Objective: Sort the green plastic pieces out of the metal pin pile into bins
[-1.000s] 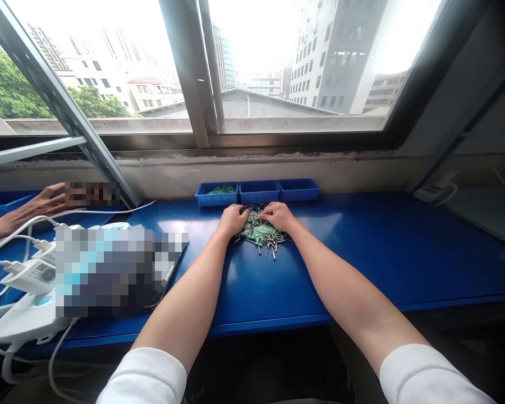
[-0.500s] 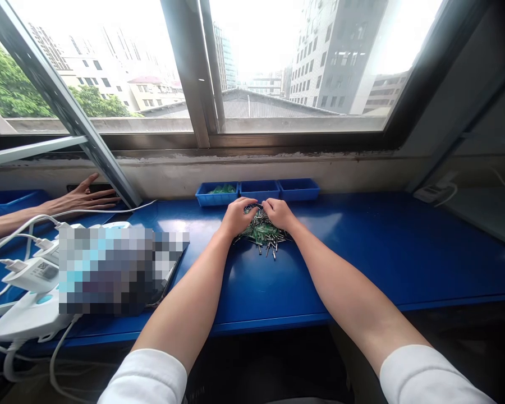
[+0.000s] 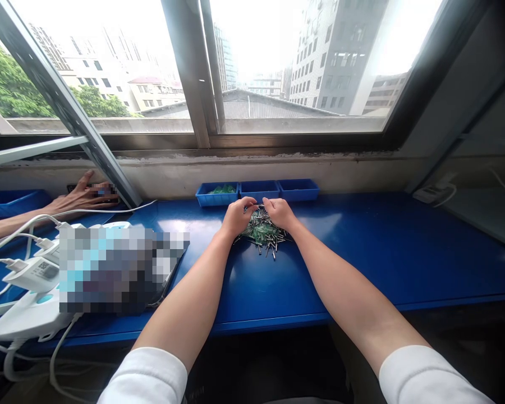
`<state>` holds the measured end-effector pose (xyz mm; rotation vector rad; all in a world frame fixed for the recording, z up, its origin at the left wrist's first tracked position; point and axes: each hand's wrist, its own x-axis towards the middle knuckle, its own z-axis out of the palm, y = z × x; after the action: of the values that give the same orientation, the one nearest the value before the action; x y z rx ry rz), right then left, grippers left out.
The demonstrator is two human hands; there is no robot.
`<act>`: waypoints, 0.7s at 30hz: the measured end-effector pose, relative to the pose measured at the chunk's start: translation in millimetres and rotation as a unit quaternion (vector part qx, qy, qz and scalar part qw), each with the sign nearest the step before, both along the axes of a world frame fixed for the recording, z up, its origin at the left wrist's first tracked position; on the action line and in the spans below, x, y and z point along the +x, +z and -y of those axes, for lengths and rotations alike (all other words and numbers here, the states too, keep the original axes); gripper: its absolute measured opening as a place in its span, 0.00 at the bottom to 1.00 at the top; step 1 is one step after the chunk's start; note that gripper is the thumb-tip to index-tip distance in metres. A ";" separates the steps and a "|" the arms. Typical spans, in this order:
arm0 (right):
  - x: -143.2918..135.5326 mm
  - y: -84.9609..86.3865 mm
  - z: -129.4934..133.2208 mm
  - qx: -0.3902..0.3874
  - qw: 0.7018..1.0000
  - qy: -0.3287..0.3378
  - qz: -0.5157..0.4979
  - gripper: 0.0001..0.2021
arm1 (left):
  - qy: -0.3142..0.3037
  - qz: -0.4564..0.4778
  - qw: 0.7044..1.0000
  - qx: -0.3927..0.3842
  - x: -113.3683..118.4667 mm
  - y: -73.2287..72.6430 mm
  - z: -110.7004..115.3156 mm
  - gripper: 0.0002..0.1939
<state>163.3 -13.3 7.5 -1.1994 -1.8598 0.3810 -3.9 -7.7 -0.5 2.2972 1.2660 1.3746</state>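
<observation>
Both my hands are over a heap of thin metal pins mixed with small green pieces (image 3: 263, 232) on the blue tabletop (image 3: 269, 292). The fingers of my left hand (image 3: 237, 216) are pinched together at the heap's left side. Facing it, my right hand (image 3: 280, 214) is closed in a pinch as well. A thin, shiny piece like one of the metal pins (image 3: 258, 204) spans the fingertips of both hands. My fingers hide part of it. Several pins stick out of the heap toward me.
Behind the heap three joined blue bins line the wall; the left bin (image 3: 217, 199) holds green pieces. At left are a white power strip (image 3: 29, 320) with plugs and cables, a blurred-out object (image 3: 109, 269) and a metal frame post (image 3: 105, 151). Another person's hand (image 3: 82, 196) reaches past the post.
My hands stay over the heap, with fingertips slightly shifted and the thin piece now showing between them. The other person's fingers have bent around a blurred small object.
</observation>
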 end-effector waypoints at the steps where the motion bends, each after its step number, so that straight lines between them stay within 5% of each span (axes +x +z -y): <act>1: 0.0 -0.9 -0.4 -0.005 1.000 0.008 -0.009 0.26 | -0.002 -0.003 1.000 0.001 0.0 -0.1 -0.1 0.08; 12: 0.9 0.2 -0.7 -0.106 0.967 0.118 -0.201 0.22 | 0.049 -0.048 0.998 0.017 -4.1 -0.6 -1.4 0.08; 21: 4.5 5.0 4.9 -0.115 0.959 0.128 -0.226 0.24 | 0.043 -0.048 0.998 -0.009 -3.4 0.2 -0.3 0.09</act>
<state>167.8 -18.3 12.5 -0.9192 -1.5941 0.9554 -7.4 -7.4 -0.3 2.3480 1.4169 1.2857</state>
